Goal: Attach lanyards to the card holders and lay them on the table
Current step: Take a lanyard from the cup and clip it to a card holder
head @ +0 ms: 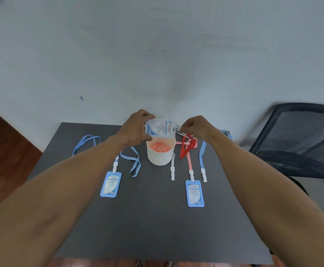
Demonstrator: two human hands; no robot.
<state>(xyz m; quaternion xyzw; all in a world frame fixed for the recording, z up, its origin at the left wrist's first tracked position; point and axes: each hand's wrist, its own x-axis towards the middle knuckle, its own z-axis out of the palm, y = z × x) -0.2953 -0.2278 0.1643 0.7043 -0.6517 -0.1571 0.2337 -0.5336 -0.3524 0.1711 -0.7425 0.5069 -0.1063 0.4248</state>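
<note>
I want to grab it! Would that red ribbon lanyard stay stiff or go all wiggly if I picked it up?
Probably wiggly: the red ribbon lanyard lies in loose, tangled loops on the dark grey table. It looks thin and flat, so likely very light and would dangle.

Held clear card holder (160, 128): "HAWK", "HK104-1"; blue holders' print blurred

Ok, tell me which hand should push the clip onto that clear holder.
Right. The right hand already pinches the red lanyard clip beside the clear card holder, at its slot end. The left hand is gripping the holder above the white cup, so it should just steady it.
</note>
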